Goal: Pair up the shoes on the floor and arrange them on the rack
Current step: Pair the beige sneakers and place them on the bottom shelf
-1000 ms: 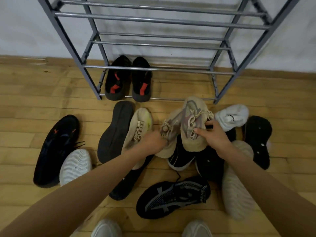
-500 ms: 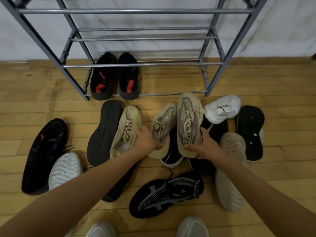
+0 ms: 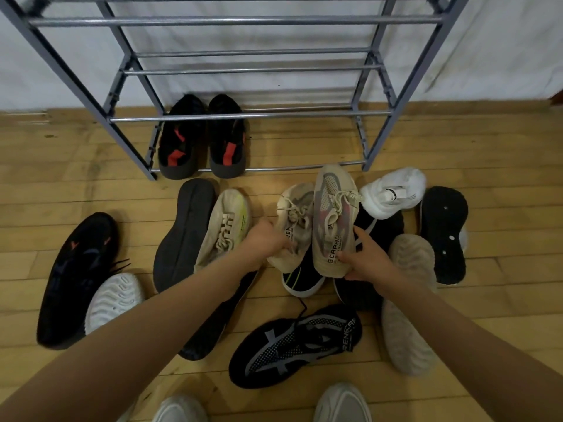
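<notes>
Heel of one beige shoe (image 3: 333,220) sat pinched in my right hand (image 3: 368,260), its mate (image 3: 294,226) gripped by my left hand (image 3: 265,242).

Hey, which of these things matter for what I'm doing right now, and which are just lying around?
In hand: left hand gripping beige sneaker; right hand gripping matching beige sneaker; rack; black-and-red pair on its bottom tier.
Not involved now: white high-top; black mesh sneaker; lime-striped shoe; upturned black sole; worn white shoes.
</notes>
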Available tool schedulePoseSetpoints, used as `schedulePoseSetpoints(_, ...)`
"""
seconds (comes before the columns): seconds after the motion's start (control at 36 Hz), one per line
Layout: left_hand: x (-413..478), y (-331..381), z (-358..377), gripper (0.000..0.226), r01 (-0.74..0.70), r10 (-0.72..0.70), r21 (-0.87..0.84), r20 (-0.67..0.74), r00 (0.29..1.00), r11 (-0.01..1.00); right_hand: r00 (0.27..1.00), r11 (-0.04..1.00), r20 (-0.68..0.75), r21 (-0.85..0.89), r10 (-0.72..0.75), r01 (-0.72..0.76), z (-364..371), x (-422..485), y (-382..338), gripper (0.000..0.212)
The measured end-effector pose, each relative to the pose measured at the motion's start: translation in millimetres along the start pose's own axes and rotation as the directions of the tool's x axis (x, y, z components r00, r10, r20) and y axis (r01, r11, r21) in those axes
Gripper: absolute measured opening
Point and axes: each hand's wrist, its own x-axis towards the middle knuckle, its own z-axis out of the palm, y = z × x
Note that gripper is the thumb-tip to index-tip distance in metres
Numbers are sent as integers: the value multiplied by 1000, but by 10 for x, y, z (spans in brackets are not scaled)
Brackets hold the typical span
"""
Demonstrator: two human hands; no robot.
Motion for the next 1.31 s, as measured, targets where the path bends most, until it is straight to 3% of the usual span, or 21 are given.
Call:
schedulePoseSetpoints(0.08,-30,-37,-159,53,46,-41,-210,27,999,977,999,1000,-44,23,-17,18,27,-10,-33,61)
schedulePoseSetpoints(0.22,-72,-159,-356,59,-63,35,-445,-72,997,893,996,995,-84,94,-31,39,91,56,-225,54)
schedulePoseSetpoints(0.33,3,-115,-505,50,-184,110,-467,-182,977,865,994,987,-90,144,-57,70,143,195,-539,52)
schedulePoseSetpoints(0.47,276,87,-667,48,-240,170,-512,-181,969,825,989,991,-110,81,-99,108,110,551,-930,51)
schedulePoseSetpoints(0.78,1079,593,-626,60,-268,198,-420,-204,959,867,972,986,-179,-100,-153,136,-101,1271,-1284,54)
schedulePoseSetpoints(0.94,1425,818,-511,62,-259,166,-470,-229,959,844,958,950,-205,-279,-202,141,-206,1589,-1377,54)
schedulePoseSetpoints(1.11,1692,981,-421,47,-286,169,-535,-258,951,795,952,936,-214,-321,-221,145,-242,1845,-1407,48)
schedulePoseSetpoints(1.31,1893,1000,-242,51,-278,163,-542,-251,954,793,952,945,-234,-303,-197,122,-259,2051,-1362,52)
